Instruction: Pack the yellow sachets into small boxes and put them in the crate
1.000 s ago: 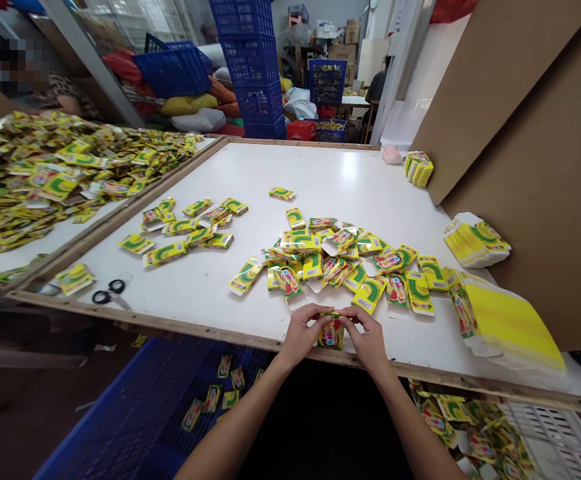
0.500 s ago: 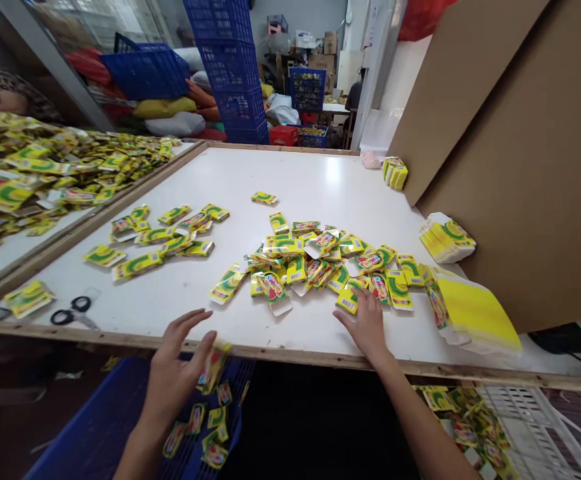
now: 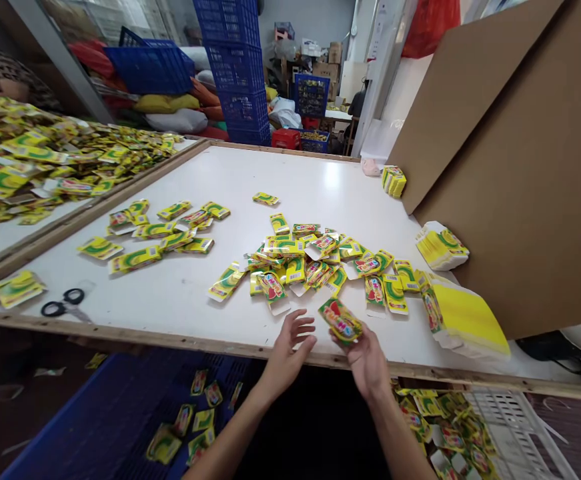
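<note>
My right hand (image 3: 370, 363) grips a small yellow-and-green printed carton (image 3: 340, 320) by its near end, above the table's front edge. The carton is tilted, its fruit-picture face turned up. Beside it on the left, my left hand (image 3: 286, 353) is empty, fingers apart and curved, not touching the carton. Beyond both hands lies a loose pile of similar cartons (image 3: 295, 268), several with white end flaps sticking out. Another scattered group of cartons (image 3: 157, 230) lies farther left on the white table (image 3: 235, 177).
Scissors (image 3: 65, 303) lie at the front left. Below the table edge are a blue crate (image 3: 85, 413) with several cartons and a white crate (image 3: 515, 420) holding more. Stacked flat cartons (image 3: 465, 313) lean by brown cardboard (image 3: 525, 200). A big heap (image 3: 35, 160) covers the left table.
My right hand has lifted a carton from the pile and drawn it towards me. My left hand has moved right from above the blue crate, where a carton was dropping.
</note>
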A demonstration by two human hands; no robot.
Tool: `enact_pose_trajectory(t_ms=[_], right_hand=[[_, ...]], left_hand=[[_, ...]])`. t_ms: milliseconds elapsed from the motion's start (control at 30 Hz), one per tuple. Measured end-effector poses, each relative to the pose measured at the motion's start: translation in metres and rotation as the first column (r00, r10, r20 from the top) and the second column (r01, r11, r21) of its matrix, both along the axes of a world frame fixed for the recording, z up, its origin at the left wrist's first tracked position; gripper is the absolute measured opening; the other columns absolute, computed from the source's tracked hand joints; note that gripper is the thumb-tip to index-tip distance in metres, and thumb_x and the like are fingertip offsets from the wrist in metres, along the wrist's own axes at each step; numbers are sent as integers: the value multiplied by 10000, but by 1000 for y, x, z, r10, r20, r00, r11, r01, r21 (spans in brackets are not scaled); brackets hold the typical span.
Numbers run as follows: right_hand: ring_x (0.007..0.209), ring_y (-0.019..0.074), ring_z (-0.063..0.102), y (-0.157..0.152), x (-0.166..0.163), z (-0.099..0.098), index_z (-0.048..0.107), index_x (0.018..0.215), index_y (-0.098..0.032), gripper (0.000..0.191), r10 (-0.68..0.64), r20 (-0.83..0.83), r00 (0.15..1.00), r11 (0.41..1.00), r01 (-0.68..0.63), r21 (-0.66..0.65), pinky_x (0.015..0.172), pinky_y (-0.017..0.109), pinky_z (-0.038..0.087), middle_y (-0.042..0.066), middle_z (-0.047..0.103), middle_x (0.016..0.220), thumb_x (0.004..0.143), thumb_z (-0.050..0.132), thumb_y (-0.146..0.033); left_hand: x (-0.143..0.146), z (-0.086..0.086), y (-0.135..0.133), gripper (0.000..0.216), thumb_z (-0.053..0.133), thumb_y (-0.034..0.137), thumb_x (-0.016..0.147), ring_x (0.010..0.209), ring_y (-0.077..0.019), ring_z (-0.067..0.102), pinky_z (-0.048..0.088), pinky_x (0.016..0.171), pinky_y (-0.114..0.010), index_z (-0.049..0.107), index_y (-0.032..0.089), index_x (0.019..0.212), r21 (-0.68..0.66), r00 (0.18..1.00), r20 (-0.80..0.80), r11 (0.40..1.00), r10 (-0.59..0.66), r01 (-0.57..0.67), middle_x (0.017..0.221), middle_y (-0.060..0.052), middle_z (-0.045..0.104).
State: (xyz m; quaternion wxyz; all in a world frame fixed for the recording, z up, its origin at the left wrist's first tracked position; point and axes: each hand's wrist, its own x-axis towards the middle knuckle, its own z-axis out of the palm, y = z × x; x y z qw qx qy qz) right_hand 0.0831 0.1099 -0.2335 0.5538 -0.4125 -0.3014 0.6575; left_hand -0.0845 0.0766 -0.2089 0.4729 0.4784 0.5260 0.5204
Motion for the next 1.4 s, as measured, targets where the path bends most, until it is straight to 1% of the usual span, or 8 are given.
enact_pose_trajectory(t_ms=[67, 167, 300, 467, 700, 933, 1200, 1400], right_hand=[[934, 240, 644, -10, -14, -2, 561, 1019, -207, 337, 100, -39, 994, 995, -101, -15, 750, 409, 539, 79, 647, 1085, 859, 458, -485], [1033, 226, 608, -9, -23, -4, 537, 1055, -218, 318, 45, 169, 985, 994, -61, 88, 858, 393, 505, 83, 632, 1130, 843, 532, -453], [1021, 207, 602, 9, -11, -6, 513, 1144, -218, 358, -77, 483, 872, 939, -100, 330, 889, 356, 479, 85, 629, 1126, 828, 590, -368], [869, 204, 635, 31, 2, -8, 638, 955, -200, 212, 39, 634, 772, 876, -332, 351, 791, 320, 499, 50, 689, 919, 869, 517, -351], [854, 194, 636, 44, 0, -10, 647, 1006, -217, 213, -79, 610, 789, 867, -247, 432, 783, 332, 507, 51, 683, 919, 871, 517, -318], [935, 207, 624, 31, 0, -4, 692, 917, -230, 166, -121, 628, 768, 823, -277, 496, 815, 338, 498, 63, 687, 977, 843, 587, -336], [666, 165, 565, 38, -1, 6, 676, 918, -194, 234, -106, 705, 701, 899, -235, 369, 671, 294, 477, 13, 645, 713, 795, 615, -383], [752, 183, 605, 35, 1, 2, 670, 857, -192, 211, -36, 644, 764, 901, -253, 351, 716, 304, 479, 38, 685, 808, 826, 578, -379]], left_hand=[[18, -6, 12, 479, 622, 287, 813, 999, -197, 622, 492, 868, -350, 378, 244, 1222, 47, 987, 160, 998, 29, -37, 1077, -71, 618], [24, -12, 26, 507, 620, 266, 813, 919, -178, 640, 504, 816, -323, 328, 263, 1228, 97, 971, 227, 991, 73, -97, 1020, -44, 632], [11, -15, 33, 396, 617, 222, 799, 861, -169, 621, 501, 787, -306, 478, 228, 1170, 128, 999, -8, 991, -44, 45, 1080, -58, 622], [4, -14, 39, 204, 557, 227, 836, 851, -181, 611, 495, 785, -304, 639, 195, 1020, 79, 963, -177, 972, -205, 221, 969, -54, 660], [12, -17, 47, 289, 577, 255, 837, 971, -188, 597, 483, 876, -343, 550, 207, 1121, 160, 996, -33, 983, -83, 87, 1039, -63, 623], [12, -12, 41, 183, 566, 303, 848, 948, -205, 608, 477, 872, -336, 652, 175, 946, 151, 985, -165, 986, -52, 78, 979, -79, 659], [21, -8, 48, 156, 618, 300, 796, 728, -162, 599, 486, 692, -270, 656, 166, 866, 80, 992, -103, 995, 67, -59, 775, -31, 653], [15, -16, 44, 219, 621, 331, 802, 802, -182, 625, 502, 753, -296, 684, 169, 934, 33, 999, -32, 999, -37, 38, 875, -52, 693]])
